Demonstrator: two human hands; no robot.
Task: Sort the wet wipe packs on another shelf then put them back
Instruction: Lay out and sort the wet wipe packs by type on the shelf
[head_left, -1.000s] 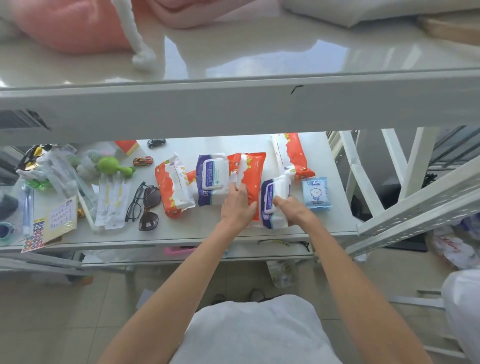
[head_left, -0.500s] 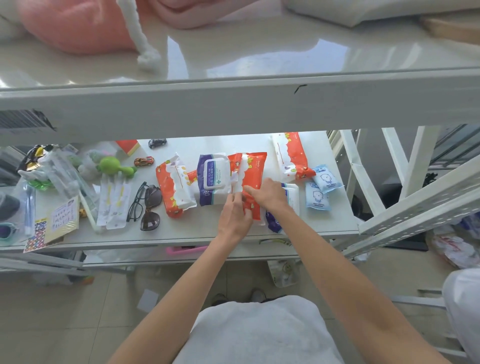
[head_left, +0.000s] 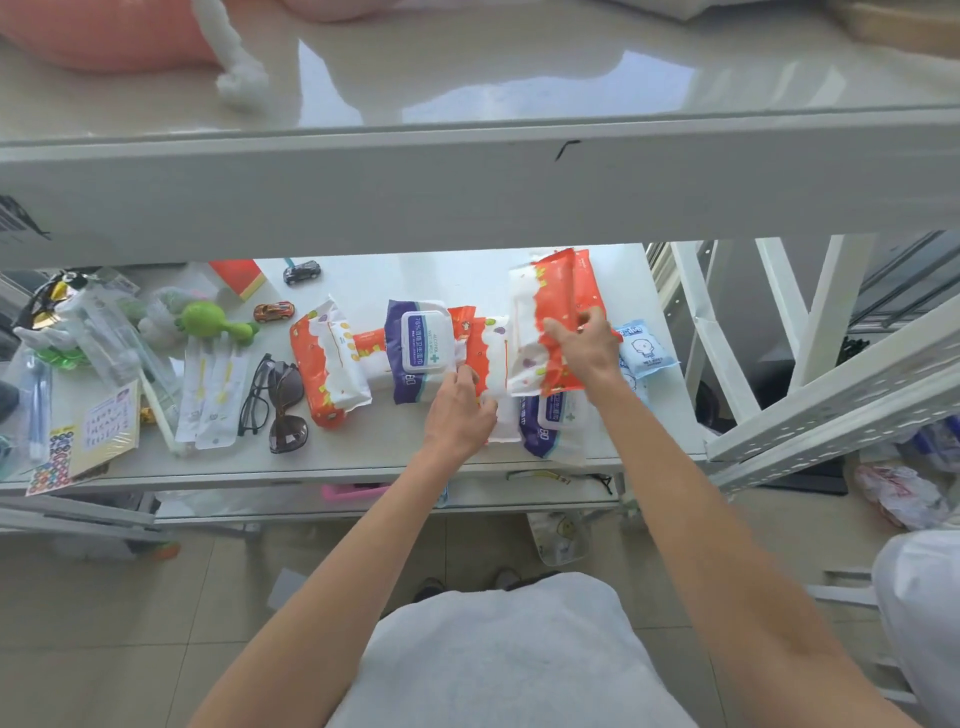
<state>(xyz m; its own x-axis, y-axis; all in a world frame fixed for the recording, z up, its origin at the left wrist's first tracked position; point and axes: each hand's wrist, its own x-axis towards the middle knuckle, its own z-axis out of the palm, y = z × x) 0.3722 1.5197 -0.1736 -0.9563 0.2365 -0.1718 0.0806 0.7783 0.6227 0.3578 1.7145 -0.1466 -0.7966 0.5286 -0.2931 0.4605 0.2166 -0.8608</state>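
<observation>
Several wet wipe packs lie on the white lower shelf (head_left: 363, 447). An orange-white pack (head_left: 332, 364) is at the left, with a purple lidded pack (head_left: 421, 353) beside it. My left hand (head_left: 460, 410) grips the near edge of the middle orange-white pack (head_left: 493, 353). My right hand (head_left: 587, 348) holds another orange-white pack (head_left: 545, 317), tilted, over an orange pack at the back right whose edge just shows (head_left: 587, 270). A second purple pack (head_left: 550, 426) lies by the front edge under my right forearm. Small blue packs (head_left: 644, 351) sit at the far right.
Two pairs of glasses (head_left: 275, 400), sachets (head_left: 213, 395), a green toy (head_left: 208, 325), toy cars (head_left: 272, 310), a red box (head_left: 239, 278) and stationery (head_left: 98, 426) fill the shelf's left half. An upper shelf (head_left: 467, 187) overhangs. A white frame (head_left: 831, 405) stands right.
My right hand left the front purple pack, reached the middle orange packs and lifted one back and right. My left hand slid down to the middle pack's near edge.
</observation>
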